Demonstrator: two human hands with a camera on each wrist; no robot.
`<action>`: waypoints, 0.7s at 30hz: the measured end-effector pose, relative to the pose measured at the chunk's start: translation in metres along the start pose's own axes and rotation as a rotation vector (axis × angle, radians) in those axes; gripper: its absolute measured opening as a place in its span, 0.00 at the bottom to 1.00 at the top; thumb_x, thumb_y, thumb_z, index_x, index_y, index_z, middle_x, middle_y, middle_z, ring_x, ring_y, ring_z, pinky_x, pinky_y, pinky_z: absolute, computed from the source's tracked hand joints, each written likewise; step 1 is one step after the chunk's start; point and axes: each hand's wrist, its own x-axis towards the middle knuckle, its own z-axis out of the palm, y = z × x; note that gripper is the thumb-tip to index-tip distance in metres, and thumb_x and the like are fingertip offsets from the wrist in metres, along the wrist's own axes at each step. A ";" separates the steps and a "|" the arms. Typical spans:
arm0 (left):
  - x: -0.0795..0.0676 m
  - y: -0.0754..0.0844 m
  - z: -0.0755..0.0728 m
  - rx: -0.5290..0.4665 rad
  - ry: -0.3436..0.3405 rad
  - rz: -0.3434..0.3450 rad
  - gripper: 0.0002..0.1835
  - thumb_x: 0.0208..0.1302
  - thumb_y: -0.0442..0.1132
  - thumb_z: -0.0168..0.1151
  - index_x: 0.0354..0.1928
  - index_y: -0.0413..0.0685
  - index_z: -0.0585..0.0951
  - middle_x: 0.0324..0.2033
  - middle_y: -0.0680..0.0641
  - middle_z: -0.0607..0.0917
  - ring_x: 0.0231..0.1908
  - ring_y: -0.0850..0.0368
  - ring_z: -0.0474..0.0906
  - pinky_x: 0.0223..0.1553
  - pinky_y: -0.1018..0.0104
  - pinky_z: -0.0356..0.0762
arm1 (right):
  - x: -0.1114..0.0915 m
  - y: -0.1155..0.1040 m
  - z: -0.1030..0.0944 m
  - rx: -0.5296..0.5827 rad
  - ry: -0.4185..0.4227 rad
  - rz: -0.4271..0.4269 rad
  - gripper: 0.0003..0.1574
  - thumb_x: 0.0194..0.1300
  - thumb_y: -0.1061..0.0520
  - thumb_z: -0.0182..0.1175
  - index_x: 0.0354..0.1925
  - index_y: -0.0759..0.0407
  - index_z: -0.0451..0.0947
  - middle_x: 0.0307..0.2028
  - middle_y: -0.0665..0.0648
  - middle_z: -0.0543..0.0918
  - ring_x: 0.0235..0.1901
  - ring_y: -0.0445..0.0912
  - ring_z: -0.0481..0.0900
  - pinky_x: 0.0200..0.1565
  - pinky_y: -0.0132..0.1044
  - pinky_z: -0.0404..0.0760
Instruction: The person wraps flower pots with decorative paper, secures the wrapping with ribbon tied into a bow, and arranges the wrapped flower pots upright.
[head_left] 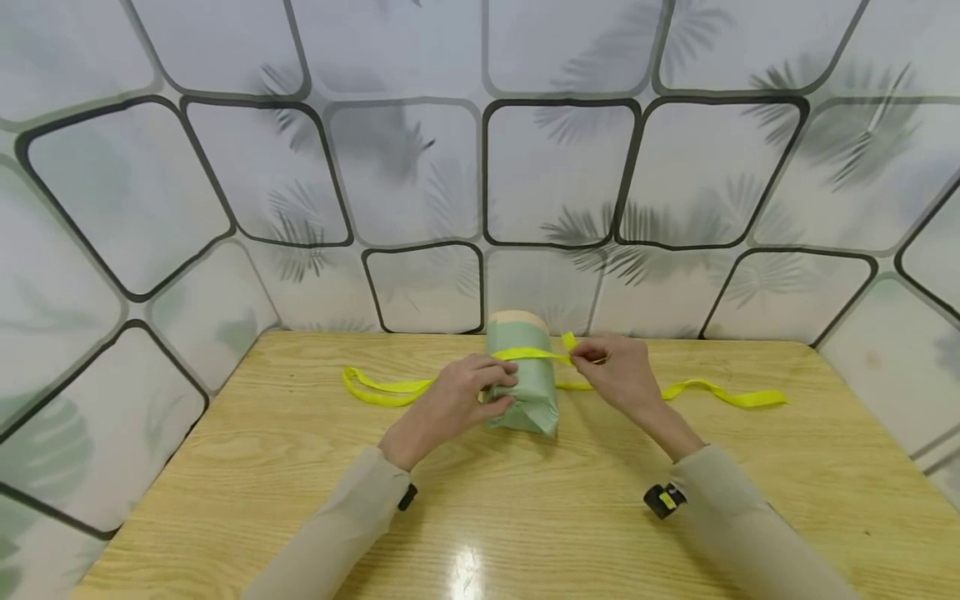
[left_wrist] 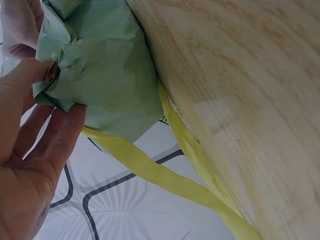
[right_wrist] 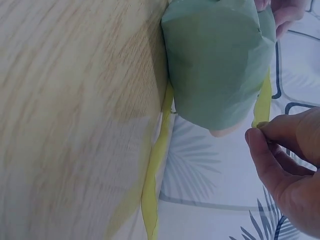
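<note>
A package wrapped in pale green paper (head_left: pixel 522 381) lies on the table, its crumpled, folded end towards me. A yellow ribbon (head_left: pixel 528 353) crosses its top, and more of the ribbon runs underneath and out to both sides. My left hand (head_left: pixel 459 396) holds the package from the left, fingers on top and thumb by the folded end (left_wrist: pixel 70 65). Just right of the package, my right hand (head_left: pixel 617 372) pinches the ribbon between thumb and fingertips, with a short tail standing up past them. The pinched strip (right_wrist: pixel 263 102) stretches to the package in the right wrist view.
The wooden table (head_left: pixel 315 500) meets a patterned fabric wall (head_left: pixel 555 167) at its back edge. A ribbon loop (head_left: pixel 375 393) lies left of the package, and a loose ribbon end (head_left: pixel 750 398) lies to the right. Each wrist carries a small black device (head_left: pixel 663 500).
</note>
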 end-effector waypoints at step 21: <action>-0.002 -0.001 0.003 -0.032 0.034 0.023 0.08 0.63 0.36 0.73 0.44 0.44 0.88 0.53 0.45 0.89 0.49 0.53 0.86 0.43 0.71 0.85 | -0.014 0.024 -0.030 -0.095 -0.007 0.099 0.05 0.66 0.62 0.67 0.41 0.60 0.88 0.36 0.61 0.91 0.35 0.55 0.89 0.37 0.48 0.87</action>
